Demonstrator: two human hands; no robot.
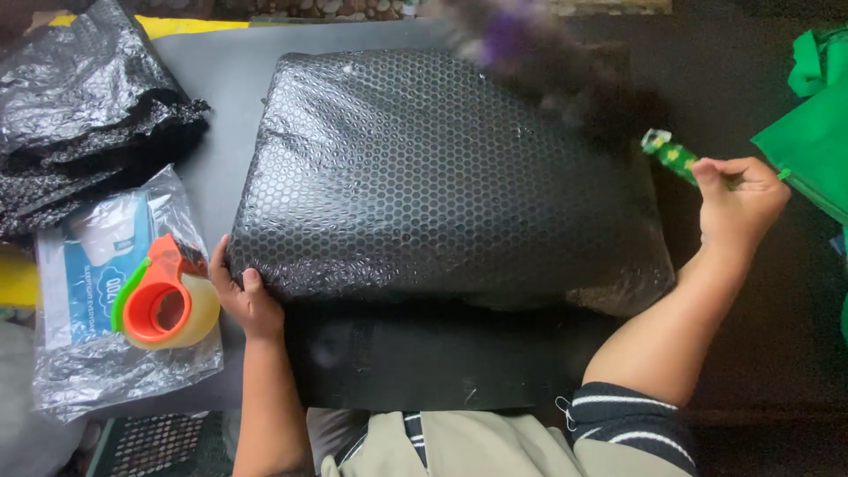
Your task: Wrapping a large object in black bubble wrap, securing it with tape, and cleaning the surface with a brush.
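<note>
- Wrapping stage, by the look of it: big parcel point(442, 177) in black bubble wrap sits mid-desk point(221, 71), right in front of me.
- left hand point(247, 296) is clamped on the parcel's lower left corner, thumb up on top, pinning it down.
- right hand point(738, 203) is off past the right edge, fingers closed around a small green patterned thing point(671, 155) — too blurry to say what it is.
- Next move probably calls for keeping that corner pinned while the loose flap gets shut; orange tape dispenser point(163, 300) is just beside my left hand.
- Containers: clear plastic bag point(97, 265) under the dispenser holds a white-and-blue packet; crumpled black bags point(79, 115) top left, contents hidden; green bag point(817, 141) far right, can't see inside.
</note>
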